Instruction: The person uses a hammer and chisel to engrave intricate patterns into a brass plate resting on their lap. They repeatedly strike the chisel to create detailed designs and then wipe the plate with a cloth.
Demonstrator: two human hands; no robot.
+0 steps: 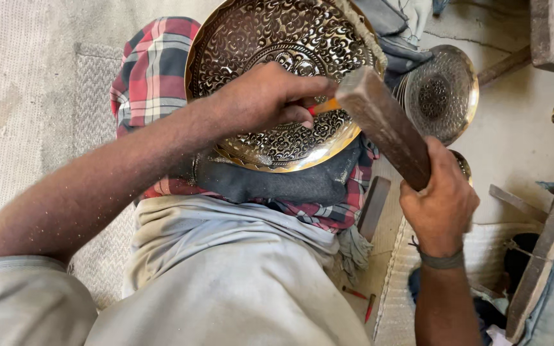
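- Lap first, since it's closest to the cam: person's sitting on the floor w/ grey trousers (226,282), and a checked cloth (152,70) plus a dark pad (277,182) are bunched over the knee, prob so the work's got something soft to lean on and isn't sliding.
- Big brass plate (277,77) is resting tilted on that pad, patterned face angled up toward the head, which is keeping the cut pattern in easy view.
- Left hand (264,99) is lying across the plate's lower half, fingers curled tight around a thin orange-handled chisel (324,106). Tip's hidden behind the mallet head, so can't tell exactly where it's touching the plate.
- Right hand (440,198) is fully closed round the handle of a wooden mallet (386,125), head hovering just beside the chisel's end, lined up w/ it.
- Smaller plate (440,93) is leaning nearby on the right, w/in arm's reach.
- Couple of red-tipped tools (363,301) are lying on the mat (399,282) by the right forearm, also handy.
- Flat dark block (373,206) is sitting just under the big plate's edge.
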